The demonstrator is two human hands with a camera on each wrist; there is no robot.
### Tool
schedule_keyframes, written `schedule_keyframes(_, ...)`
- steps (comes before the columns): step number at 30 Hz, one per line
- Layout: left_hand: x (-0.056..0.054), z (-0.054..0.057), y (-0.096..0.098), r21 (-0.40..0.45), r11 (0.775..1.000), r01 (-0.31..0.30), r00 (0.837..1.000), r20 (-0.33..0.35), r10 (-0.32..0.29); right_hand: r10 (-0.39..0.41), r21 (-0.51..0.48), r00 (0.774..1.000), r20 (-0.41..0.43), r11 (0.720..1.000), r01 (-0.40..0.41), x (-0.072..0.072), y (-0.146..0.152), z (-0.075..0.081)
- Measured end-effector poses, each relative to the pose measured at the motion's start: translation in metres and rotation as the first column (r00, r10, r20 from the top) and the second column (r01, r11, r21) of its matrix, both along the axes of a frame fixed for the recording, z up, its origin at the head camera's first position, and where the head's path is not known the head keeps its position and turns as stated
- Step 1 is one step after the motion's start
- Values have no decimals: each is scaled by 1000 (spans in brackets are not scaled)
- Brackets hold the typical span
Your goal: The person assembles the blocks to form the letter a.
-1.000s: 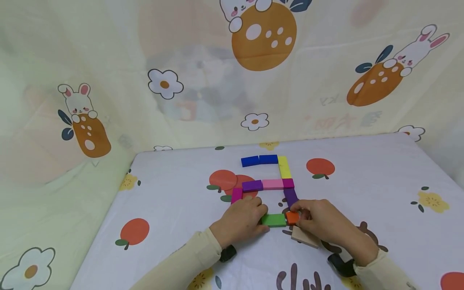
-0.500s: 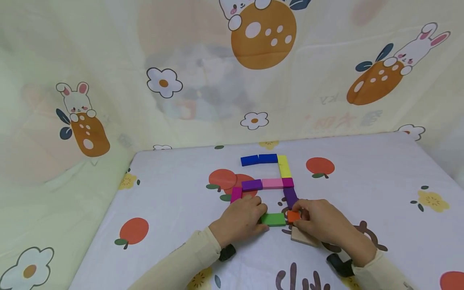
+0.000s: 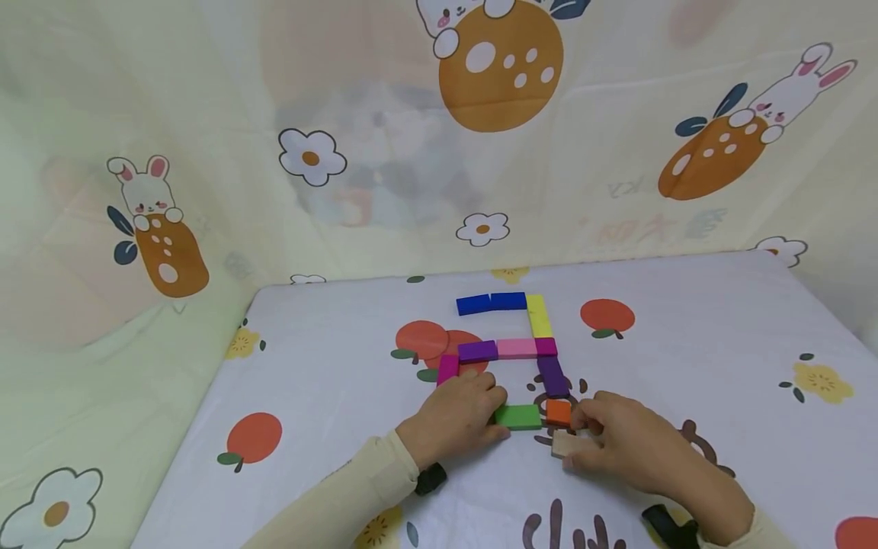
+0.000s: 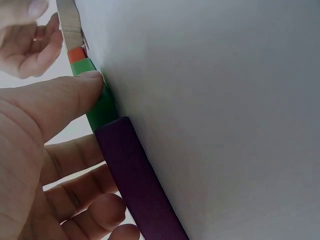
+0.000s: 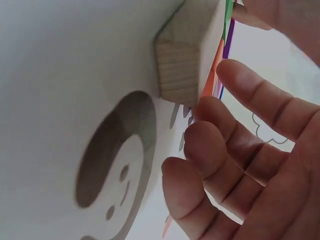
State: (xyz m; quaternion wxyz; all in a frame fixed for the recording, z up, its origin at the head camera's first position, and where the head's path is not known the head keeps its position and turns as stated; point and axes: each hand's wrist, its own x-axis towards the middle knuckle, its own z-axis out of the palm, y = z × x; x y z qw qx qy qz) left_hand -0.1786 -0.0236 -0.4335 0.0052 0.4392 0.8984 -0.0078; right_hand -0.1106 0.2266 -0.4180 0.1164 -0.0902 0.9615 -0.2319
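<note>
Your left hand (image 3: 454, 415) pinches the green block (image 3: 518, 417) between thumb and fingers. Your right hand (image 3: 634, 442) has thumb and forefinger apart about the wooden block (image 3: 565, 444) — contact is hard to tell — just nearer you than the orange block (image 3: 559, 412). 2 blue blocks (image 3: 507, 302) lie farthest off on the worktop (image 3: 336, 366).

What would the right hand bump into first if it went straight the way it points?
The right hand would probably meet the wooden block first, with the orange block close ahead too. Whether it touches either yet is unclear.
</note>
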Motion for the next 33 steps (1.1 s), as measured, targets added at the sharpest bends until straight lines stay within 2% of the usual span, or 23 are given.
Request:
schedule_keyframes(10, 1, 1, 1, -7, 1000, 9, 1000, -5, -9, 35, 44, 998, -55, 999, -32, 7, 17, -6)
schedule_keyframes(14, 1, 0, 2, -13, 1000, 9, 1000, -10, -9, 3, 45, 998, -62, 999, 0, 2, 32, -6)
schedule_keyframes(20, 2, 0, 1, -7, 1000, -7, 1000, 5, 7, -44, -17, 997, -57, 999, 43, -6, 45, -6)
schedule_keyframes(27, 1, -1, 1, 5, 1000, 3, 1000, 0, -3, -36, -32, 995, -94, 999, 33, -12, 47, -9)
schedule_keyframes(33, 1, -2, 1, 7, 1000, 0, 1000, 1, 0, -72, -17, 991, -110, 997, 71, -16, 41, -9)
